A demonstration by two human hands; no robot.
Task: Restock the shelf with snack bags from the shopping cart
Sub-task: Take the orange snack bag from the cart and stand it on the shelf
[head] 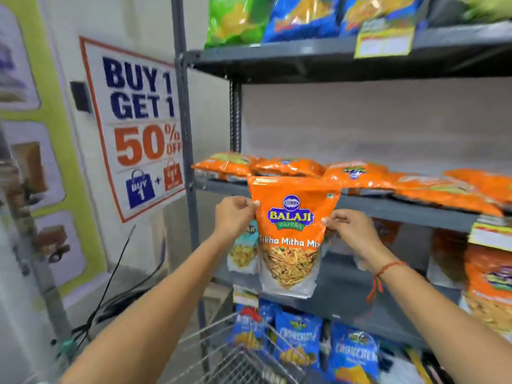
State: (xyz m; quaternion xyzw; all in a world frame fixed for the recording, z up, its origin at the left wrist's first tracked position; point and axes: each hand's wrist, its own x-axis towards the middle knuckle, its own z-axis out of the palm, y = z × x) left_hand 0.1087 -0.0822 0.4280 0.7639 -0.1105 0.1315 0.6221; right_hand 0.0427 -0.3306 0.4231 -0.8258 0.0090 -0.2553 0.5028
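Observation:
I hold an orange snack bag (pixel 291 234) upright in front of the grey shelf (pixel 393 207). My left hand (pixel 234 217) pinches its left edge and my right hand (pixel 352 230) pinches its right edge. The bag's top reaches the front lip of the middle shelf board. Several orange bags (pixel 288 167) lie flat on that board behind it. The wire shopping cart (pixel 238 361) is at the bottom of the view, below my arms.
The shelf's grey upright post (pixel 184 134) stands left of the bag. A sale poster (pixel 138 126) hangs on the wall at left. Blue bags (pixel 299 339) fill the lower shelf, orange ones (pixel 487 275) the right. Black cables (pixel 116 273) run down the wall.

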